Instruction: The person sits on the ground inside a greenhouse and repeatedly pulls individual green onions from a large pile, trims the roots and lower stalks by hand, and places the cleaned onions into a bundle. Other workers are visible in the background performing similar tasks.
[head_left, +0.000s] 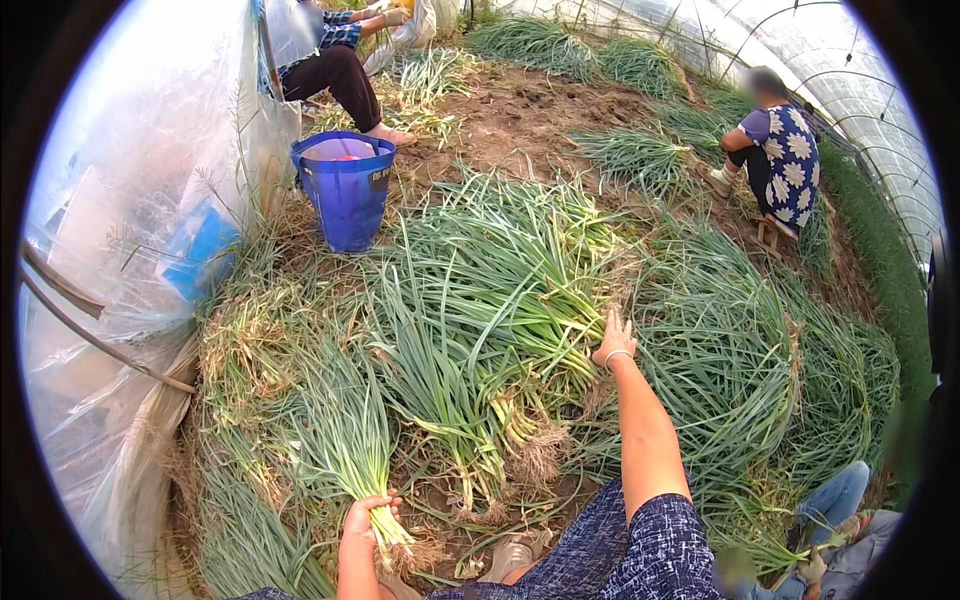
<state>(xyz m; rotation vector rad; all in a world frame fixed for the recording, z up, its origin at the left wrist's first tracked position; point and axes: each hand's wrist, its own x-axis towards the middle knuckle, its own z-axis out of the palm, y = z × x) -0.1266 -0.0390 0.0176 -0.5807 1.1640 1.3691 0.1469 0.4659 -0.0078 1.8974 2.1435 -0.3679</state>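
Note:
My left hand (373, 516) grips a bunch of long green leafy stalks with roots (364, 450), like green onions or garlic, near its pale lower stems; the hairy roots hang beside the hand at the lower left. Reaching forward, my right hand (616, 341) has its fingers extended at the root end of a large heap of the same plants (502, 277). The palm faces down and hides what lies under it. Between my two hands, a smaller bundle (450, 412) lies with its brown roots towards me.
A blue bucket-shaped bag (349, 195) stands ahead left, beside plastic sheeting (142, 225). More green plants (720, 352) lie to the right. One person sits at the upper left, another on a low stool (769, 234) at the upper right. A third person's gloved hands work at the lower right.

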